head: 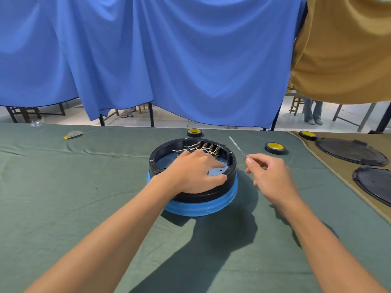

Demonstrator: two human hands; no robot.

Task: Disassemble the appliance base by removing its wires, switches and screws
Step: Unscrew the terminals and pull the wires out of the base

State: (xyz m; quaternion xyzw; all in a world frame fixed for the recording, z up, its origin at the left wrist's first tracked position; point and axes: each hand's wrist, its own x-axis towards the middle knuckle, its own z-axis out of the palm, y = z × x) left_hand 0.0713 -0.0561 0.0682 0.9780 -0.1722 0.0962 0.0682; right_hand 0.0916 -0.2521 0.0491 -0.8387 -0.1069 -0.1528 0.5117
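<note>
One appliance base (157, 158) sits mid-tabletop (63, 187), with four switches (208, 145) in a row at its far wall and white wires (183, 148) trailing from them. The left hand (192, 172) rests on it, grip wide, fingers spread. The right hand (270, 176), grip narrow, pinches one screwdriver (237, 145) just beside the base. Three tape rolls (274, 147) and two black lids (349, 151) lie nearby.

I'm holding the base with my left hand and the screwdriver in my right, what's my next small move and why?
Probably swing the screwdriver tip down onto the rim screw nearest your right hand. The tip points up and away, clear of the base, while your left hand rests on it.
</note>
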